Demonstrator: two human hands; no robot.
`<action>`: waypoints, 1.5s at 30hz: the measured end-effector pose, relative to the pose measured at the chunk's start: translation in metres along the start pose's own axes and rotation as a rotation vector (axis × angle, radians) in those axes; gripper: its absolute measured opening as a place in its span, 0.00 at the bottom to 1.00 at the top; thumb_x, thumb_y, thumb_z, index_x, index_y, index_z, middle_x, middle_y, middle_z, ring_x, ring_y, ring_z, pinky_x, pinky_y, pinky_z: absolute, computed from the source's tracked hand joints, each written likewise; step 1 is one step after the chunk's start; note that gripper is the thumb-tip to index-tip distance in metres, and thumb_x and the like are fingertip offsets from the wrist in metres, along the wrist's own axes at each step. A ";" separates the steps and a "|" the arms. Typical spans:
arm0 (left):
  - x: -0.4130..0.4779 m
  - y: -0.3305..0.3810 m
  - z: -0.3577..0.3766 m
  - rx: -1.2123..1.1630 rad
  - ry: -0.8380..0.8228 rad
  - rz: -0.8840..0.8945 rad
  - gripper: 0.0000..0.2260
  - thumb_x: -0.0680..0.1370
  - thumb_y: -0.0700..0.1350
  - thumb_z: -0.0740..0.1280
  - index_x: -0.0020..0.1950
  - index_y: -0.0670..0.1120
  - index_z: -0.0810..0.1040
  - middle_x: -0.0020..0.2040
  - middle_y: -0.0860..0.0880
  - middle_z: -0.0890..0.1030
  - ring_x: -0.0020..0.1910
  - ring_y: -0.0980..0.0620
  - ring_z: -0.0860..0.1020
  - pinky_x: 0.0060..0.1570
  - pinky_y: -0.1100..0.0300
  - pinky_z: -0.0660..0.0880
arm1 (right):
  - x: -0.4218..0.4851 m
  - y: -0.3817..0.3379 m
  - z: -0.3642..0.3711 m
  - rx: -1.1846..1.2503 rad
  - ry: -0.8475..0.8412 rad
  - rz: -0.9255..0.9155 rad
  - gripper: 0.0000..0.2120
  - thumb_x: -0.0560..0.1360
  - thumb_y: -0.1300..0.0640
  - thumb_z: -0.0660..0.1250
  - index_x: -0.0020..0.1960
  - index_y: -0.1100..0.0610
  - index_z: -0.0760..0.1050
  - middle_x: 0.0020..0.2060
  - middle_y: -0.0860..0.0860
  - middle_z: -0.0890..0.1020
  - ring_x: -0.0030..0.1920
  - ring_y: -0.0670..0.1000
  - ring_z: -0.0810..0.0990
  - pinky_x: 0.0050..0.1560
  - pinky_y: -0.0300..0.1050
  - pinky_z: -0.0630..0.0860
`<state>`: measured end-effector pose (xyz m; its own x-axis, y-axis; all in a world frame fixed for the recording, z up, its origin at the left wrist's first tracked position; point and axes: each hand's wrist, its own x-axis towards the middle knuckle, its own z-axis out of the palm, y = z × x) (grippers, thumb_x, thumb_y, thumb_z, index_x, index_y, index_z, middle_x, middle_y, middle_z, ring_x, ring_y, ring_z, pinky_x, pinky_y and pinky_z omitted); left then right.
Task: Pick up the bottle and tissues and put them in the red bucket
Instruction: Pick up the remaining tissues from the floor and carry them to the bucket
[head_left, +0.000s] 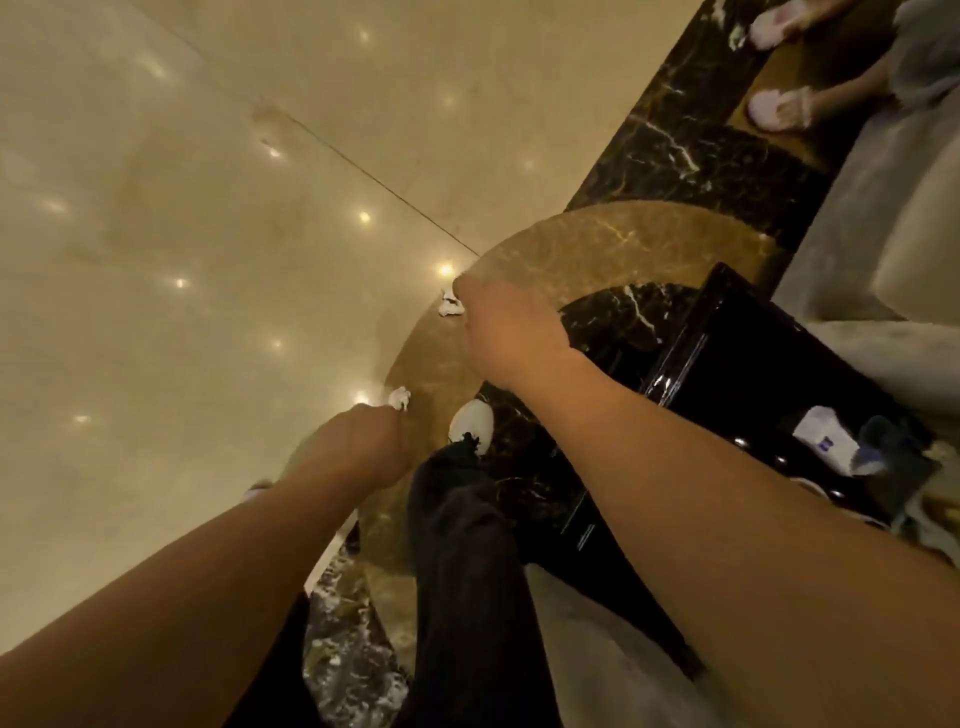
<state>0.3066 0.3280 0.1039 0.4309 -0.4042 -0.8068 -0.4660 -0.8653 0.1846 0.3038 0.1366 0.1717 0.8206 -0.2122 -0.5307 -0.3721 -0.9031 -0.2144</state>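
Note:
I look straight down at a glossy beige floor. My left hand (363, 441) is curled into a fist, and a crumpled white tissue (400, 399) sticks out past its knuckles. Farther forward, my right hand (506, 332) has its fingers bent down and pinched on a second crumpled white tissue (449, 304) at its fingertips. Both hands show only their backs, so the grips themselves are hidden. No bottle or red bucket is in view.
A glossy black low table (727, 364) stands to the right with a white pack (826, 439) on it. A grey sofa (883, 234) lies beyond it. Another person's feet in pale slippers (779, 109) are at top right. My white shoe (472, 423) and dark trouser leg are below my hands.

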 end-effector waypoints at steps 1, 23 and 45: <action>0.019 0.002 0.016 -0.037 -0.012 -0.007 0.18 0.72 0.52 0.64 0.59 0.46 0.75 0.35 0.52 0.72 0.33 0.52 0.73 0.33 0.58 0.73 | 0.015 0.011 0.023 0.000 0.001 0.013 0.12 0.77 0.61 0.59 0.61 0.56 0.67 0.42 0.54 0.75 0.40 0.55 0.75 0.33 0.48 0.69; 0.363 -0.101 0.297 0.028 0.147 0.202 0.28 0.77 0.50 0.63 0.71 0.66 0.53 0.78 0.47 0.49 0.63 0.36 0.66 0.48 0.46 0.75 | 0.313 0.109 0.417 0.053 0.028 0.286 0.24 0.75 0.61 0.61 0.70 0.50 0.66 0.64 0.57 0.69 0.62 0.61 0.69 0.52 0.53 0.70; 0.400 -0.127 0.310 -0.032 0.143 0.305 0.04 0.74 0.44 0.66 0.47 0.48 0.79 0.46 0.46 0.80 0.48 0.44 0.76 0.44 0.54 0.73 | 0.355 0.063 0.468 0.249 0.005 0.197 0.26 0.77 0.43 0.60 0.65 0.63 0.72 0.60 0.61 0.77 0.55 0.61 0.75 0.49 0.46 0.72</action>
<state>0.2981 0.3680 -0.4162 0.3803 -0.6818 -0.6250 -0.5668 -0.7058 0.4250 0.3686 0.1791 -0.4141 0.7239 -0.3764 -0.5782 -0.6184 -0.7255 -0.3020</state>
